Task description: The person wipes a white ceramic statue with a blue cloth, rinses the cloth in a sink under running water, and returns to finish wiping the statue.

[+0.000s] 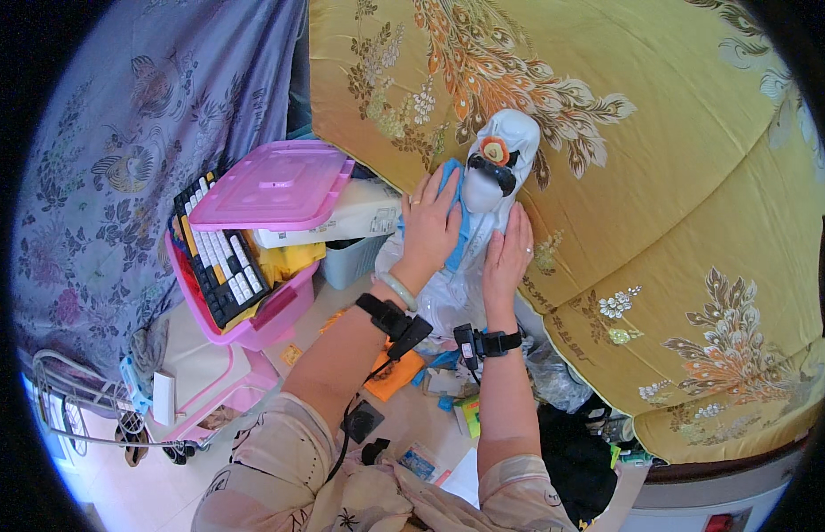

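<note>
A white glossy figurine [499, 166] with black hair and an orange flower lies on or against the edge of a gold brocade bedspread [625, 219]. My left hand [432, 226] presses a blue cloth [458, 249] against the figurine's left side. Its fingers point up and are slightly spread. My right hand [509, 256] lies flat along the figure's lower right side, the fingertips close to its head. The figurine's lower body [449, 299] widens between my forearms, and its surface there is shiny and partly hidden by my hands.
At left, a pink storage box [293, 312] holds a keyboard [220, 259] and yellow packaging, with a pink lid [273, 186] over it. A grey-blue basket [359, 259] stands beside it. Orange cloth [396, 372], clear plastic bags [559, 376] and black fabric [575, 459] lie lower down.
</note>
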### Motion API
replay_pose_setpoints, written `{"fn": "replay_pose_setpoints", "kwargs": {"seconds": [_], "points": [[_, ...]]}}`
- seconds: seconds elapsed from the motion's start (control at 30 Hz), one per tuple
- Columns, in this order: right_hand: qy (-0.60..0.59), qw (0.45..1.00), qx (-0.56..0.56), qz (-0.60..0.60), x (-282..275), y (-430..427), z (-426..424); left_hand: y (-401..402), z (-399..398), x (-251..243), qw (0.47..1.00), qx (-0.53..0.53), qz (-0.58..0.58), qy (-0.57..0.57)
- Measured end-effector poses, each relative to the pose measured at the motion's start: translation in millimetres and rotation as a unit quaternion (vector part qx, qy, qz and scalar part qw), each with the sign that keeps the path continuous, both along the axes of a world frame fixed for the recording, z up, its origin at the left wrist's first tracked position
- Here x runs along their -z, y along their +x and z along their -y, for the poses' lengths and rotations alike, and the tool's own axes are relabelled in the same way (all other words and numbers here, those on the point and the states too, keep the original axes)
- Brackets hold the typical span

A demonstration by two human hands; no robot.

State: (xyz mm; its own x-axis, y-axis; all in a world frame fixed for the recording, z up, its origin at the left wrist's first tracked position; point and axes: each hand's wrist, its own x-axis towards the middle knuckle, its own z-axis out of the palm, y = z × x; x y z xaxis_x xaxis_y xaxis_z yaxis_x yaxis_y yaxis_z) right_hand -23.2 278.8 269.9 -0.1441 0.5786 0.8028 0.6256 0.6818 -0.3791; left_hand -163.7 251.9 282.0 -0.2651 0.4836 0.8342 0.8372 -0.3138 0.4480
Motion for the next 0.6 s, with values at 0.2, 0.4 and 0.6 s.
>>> {"fn": "replay_pose_setpoints", "kwargs": {"seconds": [0.2,0.4,0.6], "points": [[0.011,1.0,0.005,-0.005,-1.0,4.0,1.8,12.7,23.2,27.5,0.998,0.012,-0.05,-0.029],[0.003,1.0,-0.016,0.002,-4.7,6.6,2.3,13.4,32.0,20.3,0.998,0.044,-0.022,-0.033],[-0.011,0.999,-0.035,-0.003,-2.8,8.8,-1.2,10.1,16.8,-7.0,1.0,0.02,-0.02,-0.005]]}}
